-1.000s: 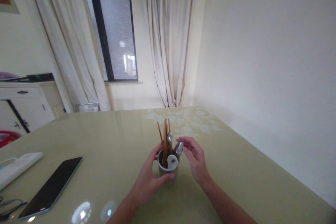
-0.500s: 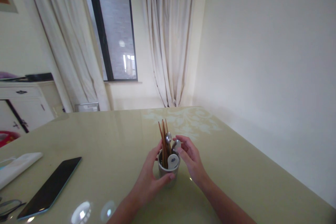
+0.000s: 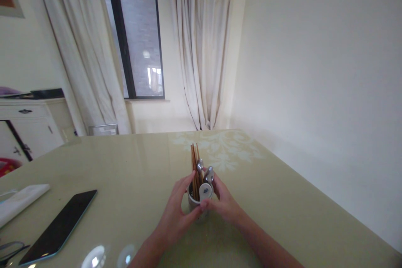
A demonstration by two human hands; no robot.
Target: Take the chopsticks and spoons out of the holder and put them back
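Observation:
A light-coloured utensil cup (image 3: pixel 193 206) stands upright on the table. Several brown chopsticks (image 3: pixel 194 167), two metal spoons (image 3: pixel 209 173) and a white ceramic spoon (image 3: pixel 205 191) with a small blue mark stick out of it. My left hand (image 3: pixel 177 207) is wrapped round the cup's left side, its fingertips by the chopsticks and its thumb across the front. From the right, my right hand (image 3: pixel 224 201) curls round the rim, thumb at the front. Its other fingers go behind the spoons and are partly hidden.
A dark tablet-like device (image 3: pixel 59 226) lies at the left of the glossy table (image 3: pixel 132 171). Beside it are a white flat object (image 3: pixel 23 201) and a pair of glasses (image 3: pixel 12 249). A wall (image 3: pixel 314 134) runs along the table's right side.
My right hand has moved from the metal spoon onto the cup's right side, its thumb coming down to the front rim. The chopsticks and spoons stand closer together and more upright.

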